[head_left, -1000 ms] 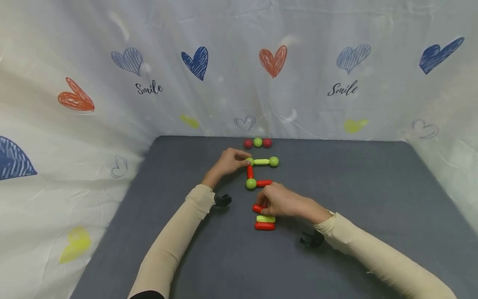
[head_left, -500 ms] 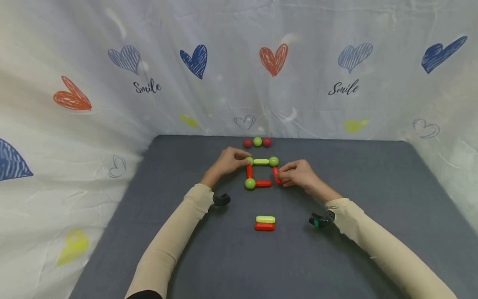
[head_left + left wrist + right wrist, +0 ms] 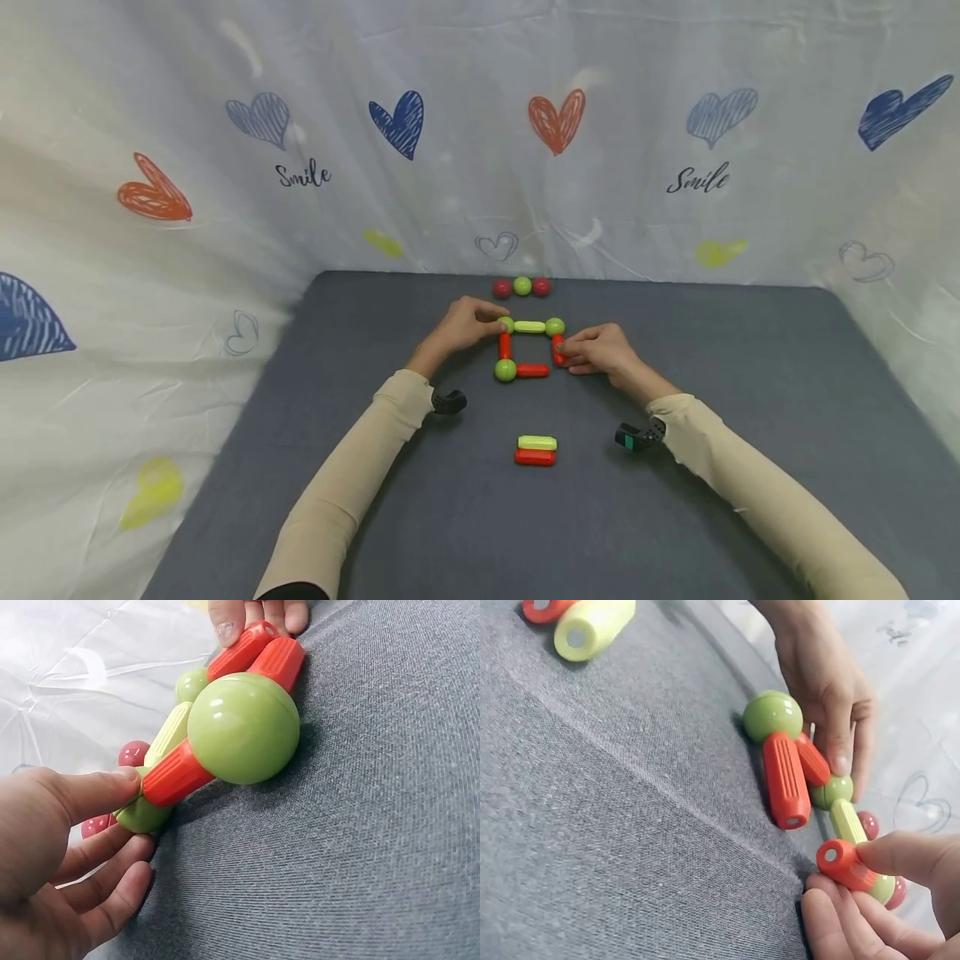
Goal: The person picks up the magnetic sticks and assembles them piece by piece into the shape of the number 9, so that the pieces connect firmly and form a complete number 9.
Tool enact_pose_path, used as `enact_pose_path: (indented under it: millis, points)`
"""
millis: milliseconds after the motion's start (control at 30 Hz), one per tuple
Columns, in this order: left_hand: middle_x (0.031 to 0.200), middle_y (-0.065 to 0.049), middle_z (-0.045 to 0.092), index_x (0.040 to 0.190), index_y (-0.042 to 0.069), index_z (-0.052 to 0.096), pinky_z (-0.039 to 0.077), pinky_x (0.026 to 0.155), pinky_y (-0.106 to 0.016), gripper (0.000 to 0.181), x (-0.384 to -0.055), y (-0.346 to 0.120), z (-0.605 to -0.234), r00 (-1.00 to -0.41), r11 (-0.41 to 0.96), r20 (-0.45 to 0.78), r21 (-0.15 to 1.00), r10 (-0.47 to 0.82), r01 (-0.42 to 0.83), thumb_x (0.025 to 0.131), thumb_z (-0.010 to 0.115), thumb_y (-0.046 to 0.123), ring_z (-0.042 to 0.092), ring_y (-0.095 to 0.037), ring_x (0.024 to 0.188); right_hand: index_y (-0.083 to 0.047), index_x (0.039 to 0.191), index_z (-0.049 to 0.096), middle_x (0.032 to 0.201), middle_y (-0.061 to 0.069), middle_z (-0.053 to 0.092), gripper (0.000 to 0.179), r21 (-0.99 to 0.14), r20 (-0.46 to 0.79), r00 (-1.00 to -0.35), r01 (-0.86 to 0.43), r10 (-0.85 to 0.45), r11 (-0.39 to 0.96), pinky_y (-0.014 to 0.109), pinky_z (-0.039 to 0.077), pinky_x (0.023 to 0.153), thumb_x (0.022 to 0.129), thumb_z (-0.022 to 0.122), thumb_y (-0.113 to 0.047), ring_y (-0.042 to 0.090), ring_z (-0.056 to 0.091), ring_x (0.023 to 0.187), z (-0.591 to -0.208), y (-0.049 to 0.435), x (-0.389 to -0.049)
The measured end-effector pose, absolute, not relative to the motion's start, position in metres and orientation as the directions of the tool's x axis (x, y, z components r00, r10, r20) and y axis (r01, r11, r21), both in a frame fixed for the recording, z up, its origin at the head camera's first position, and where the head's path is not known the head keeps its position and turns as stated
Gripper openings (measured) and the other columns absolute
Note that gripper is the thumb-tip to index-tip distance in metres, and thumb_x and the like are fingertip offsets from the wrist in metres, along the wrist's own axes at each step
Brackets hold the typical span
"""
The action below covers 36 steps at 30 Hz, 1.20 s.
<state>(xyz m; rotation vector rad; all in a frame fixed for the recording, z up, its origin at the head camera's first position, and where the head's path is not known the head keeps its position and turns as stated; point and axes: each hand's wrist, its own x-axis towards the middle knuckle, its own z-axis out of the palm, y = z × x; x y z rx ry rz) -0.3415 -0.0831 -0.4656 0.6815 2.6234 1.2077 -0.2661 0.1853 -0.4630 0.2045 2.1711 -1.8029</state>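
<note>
Table (image 3: 427, 517) bears three-ball row (image 3: 522, 286); left hand (image 3: 460, 325) pinches green ball (image 3: 144, 816), right hand (image 3: 602, 350) pinches red rod (image 3: 850, 874) touching second green ball (image 3: 555, 326).

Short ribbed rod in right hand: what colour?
Red; the ribbed rod shows best in the right wrist view.

Grey tabletop (image 3: 450, 517) — linked balls and rods (image 3: 530, 327), three balls (image 3: 522, 287), two rods (image 3: 535, 457)

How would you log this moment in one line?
left hand: holds green ball; right hand: holds red stick; separate pair: yellow stick, another red stick
</note>
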Motion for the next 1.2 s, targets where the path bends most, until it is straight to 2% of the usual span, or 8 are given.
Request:
enact_pose_path:
  millis: [633,900,1067,1200]
  points:
    - [0.112,0.000,0.073,0.119,0.014,0.076,0.054,0.079,-0.033,0.029,-0.340,-0.083,-0.466,-0.884,0.564,0.056,0.751,0.465,0.344,0.092,0.076,0.024,0.067,-0.016,0.095,0.011,0.113,0.068,0.086,0.009,0.074,0.035,-0.925,-0.343,-0.938,0.327,-0.056,0.195,0.033,0.059,0.072,0.086,0.078,-0.009,0.016,0.072,0.074,-0.465,0.185,-0.269]
    - [0.107,-0.006,0.071,0.135,0.009,0.063,0.055,0.080,-0.036,0.045,-0.331,-0.085,-0.467,-0.903,0.559,0.107,0.753,0.417,0.347,0.096,0.070,0.031,0.067,-0.020,0.096,0.010,0.112,0.069,0.085,0.008,0.074,0.033,-0.926,-0.344,-0.938,0.330,-0.045,0.182,0.033,0.060,0.071,0.086,0.078,-0.008,0.016,0.072,0.072,-0.466,0.185,-0.267]
    - [0.105,-0.003,0.070,0.125,0.007,0.068,0.055,0.077,-0.034,0.040,-0.310,-0.094,-0.464,-0.893,0.528,0.222,0.741,0.391,0.415,0.094,0.073,0.031,0.067,-0.014,0.091,0.010,0.111,0.070,0.083,0.007,0.073,0.032,-0.924,-0.346,-0.937,0.333,-0.043,0.186,0.033,0.060,0.070,0.086,0.078,-0.008,0.016,0.072,0.072,-0.466,0.184,-0.267]
    - [0.103,-0.004,0.068,0.117,0.007,0.071,0.054,0.079,-0.033,0.036,-0.286,-0.097,-0.464,-0.834,0.532,0.279,0.664,0.475,0.526,0.090,0.077,0.030,0.065,-0.015,0.092,0.010,0.109,0.070,0.082,0.009,0.074,0.030,-0.932,-0.329,-0.943,0.315,-0.048,0.179,0.033,0.060,0.070,0.086,0.078,-0.007,0.016,0.072,0.071,-0.465,0.184,-0.268]
